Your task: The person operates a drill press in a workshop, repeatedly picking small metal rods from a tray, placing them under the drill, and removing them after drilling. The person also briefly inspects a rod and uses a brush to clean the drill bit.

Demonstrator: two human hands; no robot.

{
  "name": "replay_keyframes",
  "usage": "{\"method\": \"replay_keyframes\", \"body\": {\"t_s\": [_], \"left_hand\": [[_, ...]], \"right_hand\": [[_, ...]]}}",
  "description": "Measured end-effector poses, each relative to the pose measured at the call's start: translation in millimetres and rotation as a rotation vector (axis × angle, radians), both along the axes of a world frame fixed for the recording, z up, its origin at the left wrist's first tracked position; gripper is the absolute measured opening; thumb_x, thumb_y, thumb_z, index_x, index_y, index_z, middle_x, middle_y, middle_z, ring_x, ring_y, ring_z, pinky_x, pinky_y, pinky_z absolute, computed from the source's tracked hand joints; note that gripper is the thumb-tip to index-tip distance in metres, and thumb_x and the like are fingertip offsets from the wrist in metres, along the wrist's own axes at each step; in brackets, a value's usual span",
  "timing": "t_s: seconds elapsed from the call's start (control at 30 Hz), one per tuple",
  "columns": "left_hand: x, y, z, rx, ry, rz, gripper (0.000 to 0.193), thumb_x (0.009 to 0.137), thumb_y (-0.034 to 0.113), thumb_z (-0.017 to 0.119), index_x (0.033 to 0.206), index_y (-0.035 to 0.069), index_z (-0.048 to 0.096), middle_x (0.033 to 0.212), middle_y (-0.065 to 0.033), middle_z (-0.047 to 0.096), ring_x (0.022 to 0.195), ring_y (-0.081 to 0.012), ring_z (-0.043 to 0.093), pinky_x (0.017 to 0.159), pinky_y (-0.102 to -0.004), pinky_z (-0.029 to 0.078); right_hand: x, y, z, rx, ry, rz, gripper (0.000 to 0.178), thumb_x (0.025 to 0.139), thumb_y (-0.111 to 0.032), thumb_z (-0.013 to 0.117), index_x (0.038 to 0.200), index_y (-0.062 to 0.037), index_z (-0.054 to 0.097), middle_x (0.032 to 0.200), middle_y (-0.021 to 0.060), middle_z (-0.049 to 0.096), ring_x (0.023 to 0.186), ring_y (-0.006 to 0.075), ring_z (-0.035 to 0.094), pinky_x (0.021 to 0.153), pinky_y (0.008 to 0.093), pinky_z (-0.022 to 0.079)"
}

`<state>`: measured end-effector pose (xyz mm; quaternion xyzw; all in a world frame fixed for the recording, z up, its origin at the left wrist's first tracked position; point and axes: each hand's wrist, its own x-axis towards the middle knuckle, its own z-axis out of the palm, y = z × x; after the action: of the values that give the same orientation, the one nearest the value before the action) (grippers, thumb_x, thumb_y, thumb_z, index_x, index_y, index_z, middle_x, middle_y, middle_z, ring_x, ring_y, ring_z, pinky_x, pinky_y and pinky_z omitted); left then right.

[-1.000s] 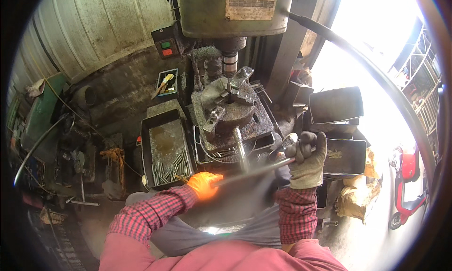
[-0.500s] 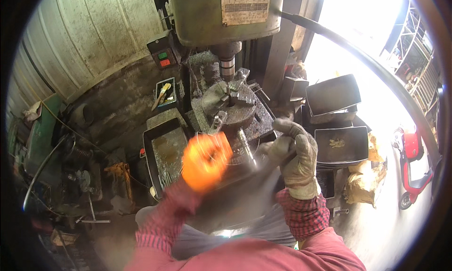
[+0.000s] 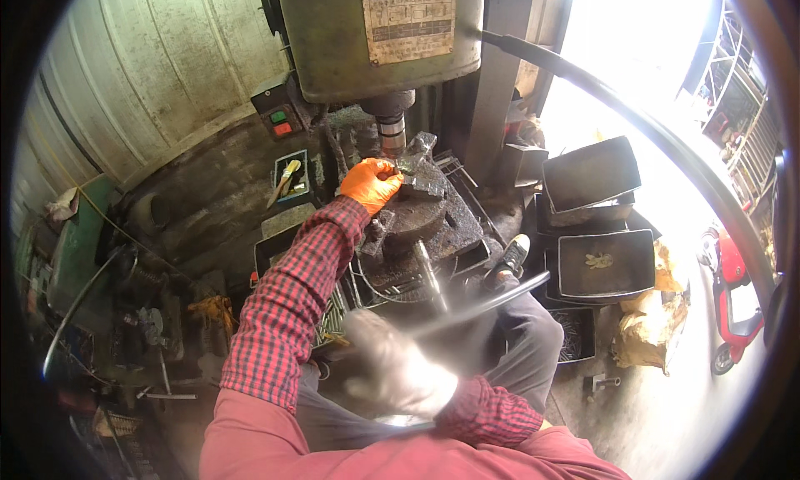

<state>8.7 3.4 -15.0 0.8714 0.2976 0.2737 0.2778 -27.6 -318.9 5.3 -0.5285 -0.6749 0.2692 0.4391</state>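
Note:
A drill press stands over a round-based machine vise strewn with metal chips. My left hand, in an orange glove, reaches to the vise jaws just below the chuck. Its fingertips are pinched together, and whatever lies between them is hidden. Lower down, near my lap, my right hand in a pale work glove is smeared by motion. A slanting metal bar, partly blurred, crosses the end of the vise screw. The bar's near end is close to my right hand; I cannot tell whether they touch.
Left of the vise lies a dark tray, with a brush in a small box beyond it. Dark bins are stacked on the right, beside a yellowish sack. A switch box is behind.
My left hand has moved up and forward to the vise jaws. My right hand has swung down and left from beside the bins toward my lap. The bar now shows slanting to the right.

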Motion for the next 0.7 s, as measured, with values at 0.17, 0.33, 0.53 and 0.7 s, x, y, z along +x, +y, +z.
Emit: {"method": "replay_keyframes", "body": {"t_s": [0.17,0.33,0.53,0.7], "left_hand": [[1,1,-4,0.025,-0.031,0.007,0.031,0.088,0.035,0.079,0.1,0.007,0.079,0.096,-0.0125,0.076,0.091,-0.0291,0.074,0.083,-0.0409,0.057],[1,0,-10,-0.21,-0.152,0.0,0.032,0.092,0.028,0.085,0.106,0.0,0.079,0.097,-0.0044,0.078,0.089,-0.0104,0.069,0.081,-0.0291,0.054],[4,6,-18,-0.618,-0.551,-0.061,0.019,0.095,0.017,0.082,0.108,0.002,0.08,0.096,0.0024,0.075,0.085,-0.0075,0.065,0.077,-0.0273,0.053],[-25,16,-2,-0.934,-0.894,0.048,0.02,0.105,0.013,0.066,0.124,0.007,0.068,0.103,-0.005,0.073,0.087,-0.0125,0.067,0.08,-0.0285,0.057]], "right_hand": [[74,-18,-66,-0.746,-0.08,-0.617,0.062,0.101,-0.021,0.072,0.152,-0.0018,0.044,0.106,0.0181,0.072,0.096,0.0204,0.073,0.077,0.0316,0.062],[64,-25,-66,0.099,-0.13,-0.489,0.048,0.092,0.002,0.064,0.139,0.0031,0.058,0.133,0.0204,0.066,0.121,0.0315,0.066,0.105,0.0427,0.054],[77,-48,-44,-0.245,0.17,0.2,0.047,0.088,-0.013,0.071,0.135,-0.0059,0.069,0.132,0.0185,0.071,0.127,0.0367,0.064,0.112,0.0453,0.05],[114,-106,-36,-0.252,-0.035,-0.191,0.053,0.077,-0.006,0.08,0.129,-0.0075,0.073,0.128,0.0174,0.073,0.121,0.0349,0.068,0.108,0.044,0.053]]}}
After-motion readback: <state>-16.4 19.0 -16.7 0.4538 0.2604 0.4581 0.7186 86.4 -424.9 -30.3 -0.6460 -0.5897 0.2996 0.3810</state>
